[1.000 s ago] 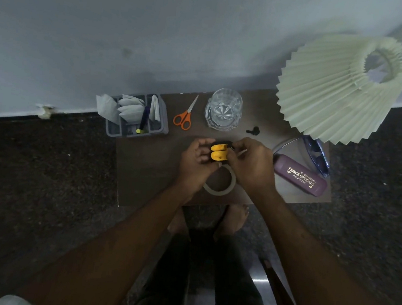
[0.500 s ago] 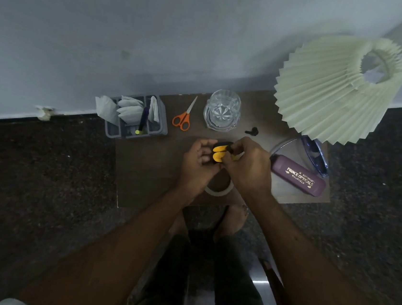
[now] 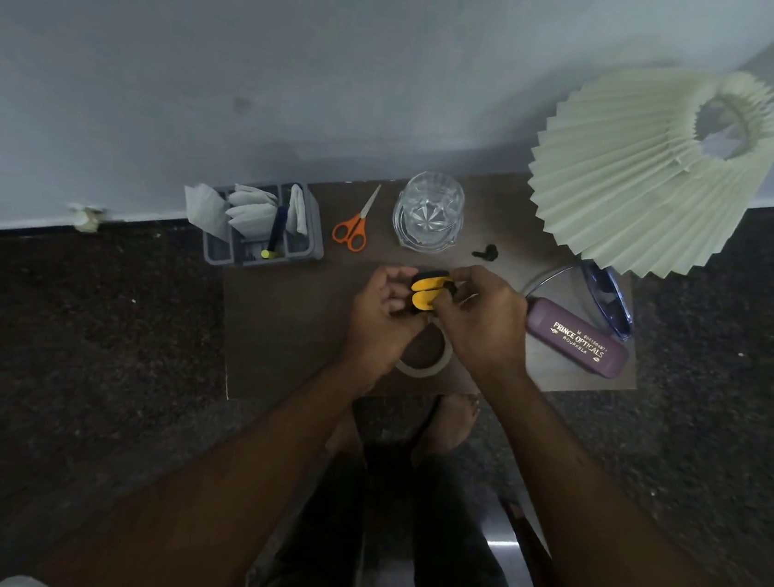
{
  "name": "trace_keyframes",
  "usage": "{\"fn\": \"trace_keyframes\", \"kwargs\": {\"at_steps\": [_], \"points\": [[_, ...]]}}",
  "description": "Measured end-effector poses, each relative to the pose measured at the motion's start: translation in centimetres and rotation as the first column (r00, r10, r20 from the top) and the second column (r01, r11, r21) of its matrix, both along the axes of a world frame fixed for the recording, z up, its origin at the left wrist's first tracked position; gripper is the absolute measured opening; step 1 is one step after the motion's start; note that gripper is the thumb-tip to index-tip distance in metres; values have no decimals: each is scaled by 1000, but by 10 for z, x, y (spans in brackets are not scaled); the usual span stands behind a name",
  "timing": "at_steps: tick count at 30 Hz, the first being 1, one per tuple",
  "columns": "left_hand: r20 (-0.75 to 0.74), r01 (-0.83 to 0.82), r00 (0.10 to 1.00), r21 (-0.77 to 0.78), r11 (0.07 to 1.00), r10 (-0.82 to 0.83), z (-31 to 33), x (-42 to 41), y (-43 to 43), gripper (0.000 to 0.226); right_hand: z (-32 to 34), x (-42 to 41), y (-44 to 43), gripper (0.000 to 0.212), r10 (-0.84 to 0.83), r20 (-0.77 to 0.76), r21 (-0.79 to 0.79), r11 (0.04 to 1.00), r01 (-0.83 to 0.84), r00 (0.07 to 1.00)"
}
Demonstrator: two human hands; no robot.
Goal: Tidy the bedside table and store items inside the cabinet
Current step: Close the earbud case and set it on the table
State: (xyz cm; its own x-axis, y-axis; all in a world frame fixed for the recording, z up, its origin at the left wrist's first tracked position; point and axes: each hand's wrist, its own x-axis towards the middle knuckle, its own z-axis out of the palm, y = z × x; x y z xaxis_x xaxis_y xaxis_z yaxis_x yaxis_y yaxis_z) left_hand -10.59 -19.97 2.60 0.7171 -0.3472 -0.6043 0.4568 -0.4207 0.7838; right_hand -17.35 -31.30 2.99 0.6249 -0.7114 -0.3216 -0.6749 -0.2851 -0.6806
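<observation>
Both hands meet over the middle of the table (image 3: 275,329). The left hand (image 3: 380,314) and right hand (image 3: 481,321) together pinch a small yellow-and-black item (image 3: 426,290), fingers closed on it from either side; what it is I cannot tell. Just near of it, a tape ring (image 3: 435,364) lies partly under the wrists. Far left sits a grey caddy (image 3: 308,248), then orange scissors (image 3: 352,231) and a glass (image 3: 427,218). A purple case (image 3: 578,337) lies right, glasses (image 3: 609,297) just beyond, under the lampshade (image 3: 630,176).
</observation>
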Motion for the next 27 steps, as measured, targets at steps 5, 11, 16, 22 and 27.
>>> {"fn": "trace_keyframes", "kwargs": {"at_steps": [5, 11, 16, 22, 27], "points": [[8, 12, 1000, 5, 1000, -12, 0, 2, 3, 54, -4, 0, -13, 10, -377, 100, 362, 876, 319, 921], [31, 19, 999, -12, 1000, -19, 0, 1, 4, 53, -8, -7, -22, 13, -208, 111, 355, 922, 156, 972], [32, 37, 999, -27, 999, -36, 2, 0, 3, 52, -10, -5, -17, 19, 39, 106, 162, 985, -56, 994], [27, 28, 999, -44, 999, -27, 2, 2, 5, 54, -9, -3, -17, 20, 171, 56, 37, 984, -173, 984], [23, 30, 999, -67, 997, -28, -2, 2, 7, 54, -10, -5, -18, 20, 260, 25, 3, 966, -260, 965]]}}
